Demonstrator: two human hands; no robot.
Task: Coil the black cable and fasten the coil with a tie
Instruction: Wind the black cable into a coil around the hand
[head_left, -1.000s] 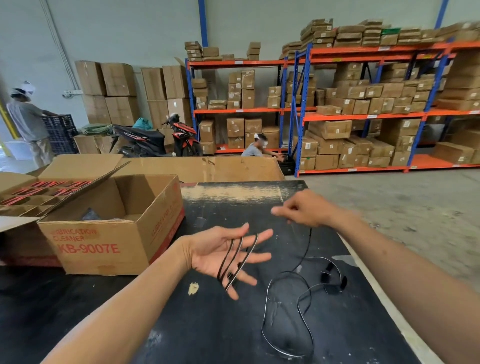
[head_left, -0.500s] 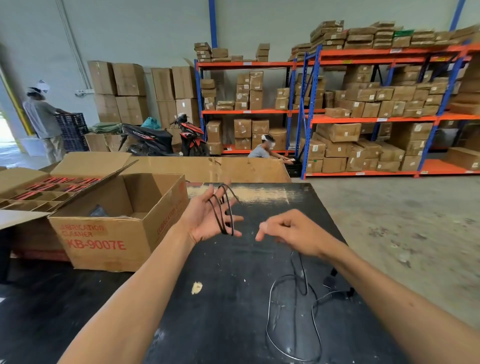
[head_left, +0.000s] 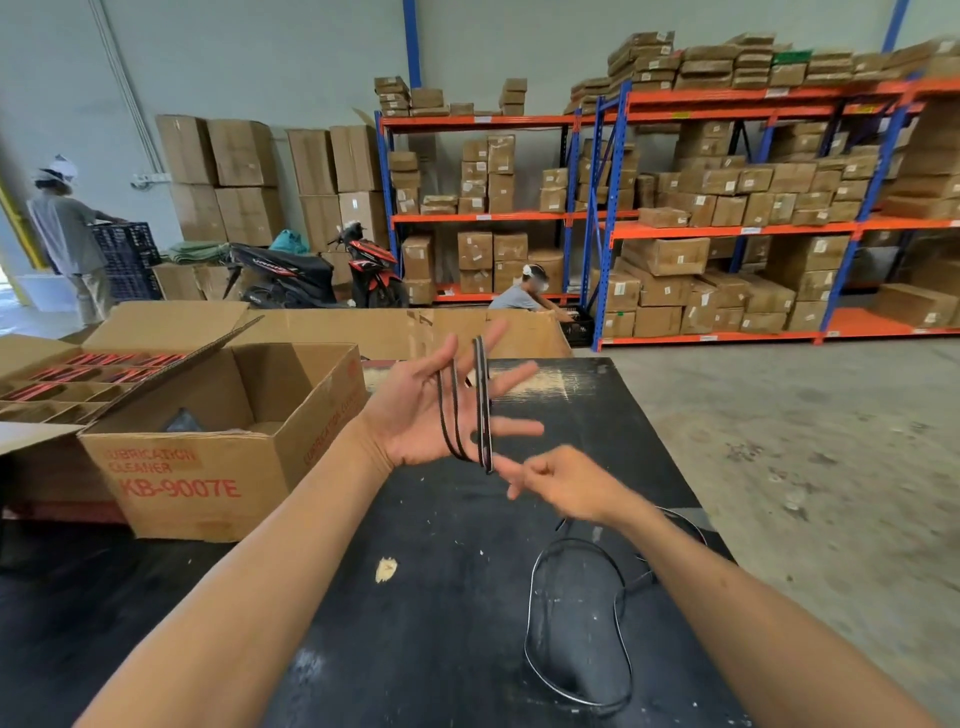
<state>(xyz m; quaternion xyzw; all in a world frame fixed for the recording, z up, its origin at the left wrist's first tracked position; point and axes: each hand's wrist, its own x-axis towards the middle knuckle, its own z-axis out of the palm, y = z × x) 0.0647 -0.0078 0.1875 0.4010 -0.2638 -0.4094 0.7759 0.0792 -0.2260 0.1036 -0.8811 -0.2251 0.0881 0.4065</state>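
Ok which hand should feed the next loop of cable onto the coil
Probably the right hand: it pinches the black cable just below the turns already wound round the left hand, with the slack on the table beneath it. The left hand's spread fingers serve as the former.

Black cable (head_left: 483, 405); black table (head_left: 415, 623); brown box (head_left: 208, 467), red lettering; orange-blue shelving (head_left: 727, 228).

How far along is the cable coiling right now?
Done: a few turns of the black cable sit around the open left hand. In hand: the right hand pinches the strand just below. Left: loose cable lies on the black table; no tie visible.
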